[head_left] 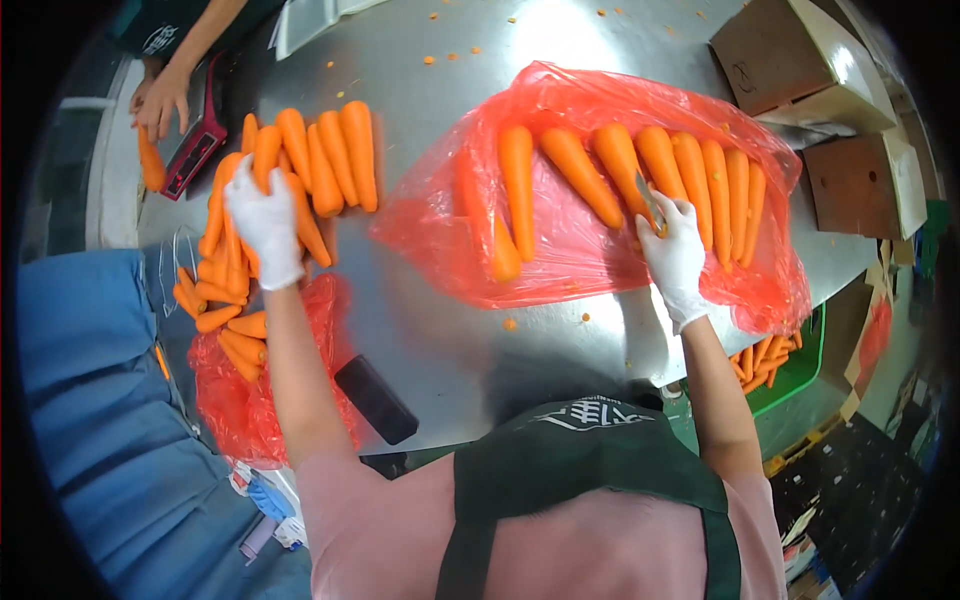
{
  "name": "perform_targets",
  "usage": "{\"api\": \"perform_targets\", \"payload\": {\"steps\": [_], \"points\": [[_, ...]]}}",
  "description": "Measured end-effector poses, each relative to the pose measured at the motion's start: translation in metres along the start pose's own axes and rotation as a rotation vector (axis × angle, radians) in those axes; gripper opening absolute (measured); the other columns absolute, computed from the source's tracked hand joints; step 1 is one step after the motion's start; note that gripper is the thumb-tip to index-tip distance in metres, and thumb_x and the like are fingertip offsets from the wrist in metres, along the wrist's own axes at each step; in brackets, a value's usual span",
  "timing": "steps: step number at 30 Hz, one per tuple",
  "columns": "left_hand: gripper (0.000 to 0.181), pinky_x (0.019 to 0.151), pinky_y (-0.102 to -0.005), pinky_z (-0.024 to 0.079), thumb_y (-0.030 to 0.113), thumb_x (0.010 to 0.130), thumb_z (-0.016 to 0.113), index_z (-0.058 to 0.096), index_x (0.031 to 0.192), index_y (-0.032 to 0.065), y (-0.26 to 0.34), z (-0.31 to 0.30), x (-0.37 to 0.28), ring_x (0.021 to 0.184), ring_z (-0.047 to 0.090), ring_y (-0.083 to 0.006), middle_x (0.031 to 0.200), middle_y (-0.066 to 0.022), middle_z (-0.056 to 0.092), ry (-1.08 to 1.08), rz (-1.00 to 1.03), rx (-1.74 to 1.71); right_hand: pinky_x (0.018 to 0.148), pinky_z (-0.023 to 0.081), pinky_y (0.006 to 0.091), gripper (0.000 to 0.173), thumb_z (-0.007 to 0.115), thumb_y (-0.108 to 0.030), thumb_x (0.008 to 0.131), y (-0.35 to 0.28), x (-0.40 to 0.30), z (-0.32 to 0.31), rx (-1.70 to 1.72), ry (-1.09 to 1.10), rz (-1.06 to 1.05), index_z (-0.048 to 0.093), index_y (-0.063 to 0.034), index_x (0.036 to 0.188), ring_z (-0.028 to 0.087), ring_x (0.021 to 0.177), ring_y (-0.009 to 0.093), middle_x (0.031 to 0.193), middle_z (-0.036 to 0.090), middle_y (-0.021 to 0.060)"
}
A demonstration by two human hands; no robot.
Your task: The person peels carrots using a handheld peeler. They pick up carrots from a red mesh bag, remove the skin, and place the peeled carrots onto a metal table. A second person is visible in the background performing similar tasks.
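Observation:
My left hand [262,221], in a white glove, is on the carrot pile, with fingers and thumb around the thick end of a carrot [267,146]. Other carrots [322,180] lie beside and under it. In my right hand [671,251], also gloved, is a small metal blade [649,201], probably a knife; its handle is mostly hidden by the fingers. The blade lies against a carrot [619,154] in a row on a red plastic bag [570,274]. More carrots [731,199] of that row lie to the right of this hand.
Another person's hand [163,105] is by a red scale [199,146] and a carrot [151,161]. A black case [376,400] lies near a second red bag [232,409]. Cardboard boxes [862,184] stand at right, above a green crate [814,360] of carrots. Orange scraps dot the metal table [442,330].

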State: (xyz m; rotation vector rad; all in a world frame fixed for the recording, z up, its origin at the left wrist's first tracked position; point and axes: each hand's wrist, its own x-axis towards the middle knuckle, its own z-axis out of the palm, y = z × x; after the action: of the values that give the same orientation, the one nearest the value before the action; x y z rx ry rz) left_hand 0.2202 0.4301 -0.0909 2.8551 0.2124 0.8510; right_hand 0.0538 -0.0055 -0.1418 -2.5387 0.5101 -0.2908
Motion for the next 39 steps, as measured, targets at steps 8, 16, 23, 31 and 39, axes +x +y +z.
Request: {"api": "perform_targets", "payload": {"steps": [8,16,23,31,39], "points": [[0.055,0.064,-0.0402,0.051,0.024,0.087,0.060,0.039,0.135,0.0053,0.250,0.008,-0.135,0.071,0.063,-0.0321,0.085,-0.0201,0.062,-0.668,0.196,-0.587,0.072,0.051,0.0382,0.040,0.069,-0.033,0.075,-0.002,0.019,0.008,-0.228,-0.204,0.065,0.063,-0.0078,0.106,0.063,0.081,0.032,0.089,0.063,0.0148],[0.097,0.095,-0.0438,0.043,0.034,0.076,0.070,0.010,0.146,0.0034,0.301,0.045,-0.130,0.113,0.051,-0.0430,0.131,-0.0299,0.042,-0.765,-0.242,-0.482,0.061,0.045,0.0315,0.046,0.072,-0.040,0.076,0.024,0.014,-0.045,0.417,-0.341,0.234,0.066,-0.0003,0.100,0.060,0.065,0.016,0.071,0.063,0.0082],[0.057,0.096,-0.0357,0.042,0.011,0.087,0.057,0.032,0.138,0.0029,0.249,-0.005,-0.142,0.113,0.050,-0.0221,0.128,-0.0103,0.047,-0.950,-0.605,-1.865,0.050,0.033,0.0205,0.035,0.065,-0.034,0.086,0.037,-0.016,-0.081,1.300,-0.704,0.439,0.064,-0.0007,0.099,0.038,0.051,0.003,0.058,0.046,-0.0051],[0.083,0.067,-0.0247,0.037,0.016,0.079,0.064,0.017,0.145,0.0032,0.241,-0.082,-0.169,0.069,0.041,-0.0117,0.084,-0.0014,0.048,-1.171,-0.813,-2.498,0.056,0.034,0.0198,0.038,0.070,-0.025,0.082,0.012,-0.057,-0.090,1.311,-0.597,0.384,0.061,0.0007,0.109,0.039,0.058,0.003,0.074,0.058,-0.0010],[0.100,0.110,-0.0508,0.026,0.038,0.069,0.065,0.008,0.148,0.0172,0.282,-0.122,-0.173,0.133,0.032,-0.0359,0.145,-0.0191,0.023,-1.150,-0.547,-2.372,0.070,0.047,0.0289,0.047,0.079,-0.015,0.072,-0.017,-0.091,-0.100,0.580,-0.167,-0.068,0.060,-0.0006,0.113,0.058,0.079,0.017,0.094,0.063,0.0093]]}}
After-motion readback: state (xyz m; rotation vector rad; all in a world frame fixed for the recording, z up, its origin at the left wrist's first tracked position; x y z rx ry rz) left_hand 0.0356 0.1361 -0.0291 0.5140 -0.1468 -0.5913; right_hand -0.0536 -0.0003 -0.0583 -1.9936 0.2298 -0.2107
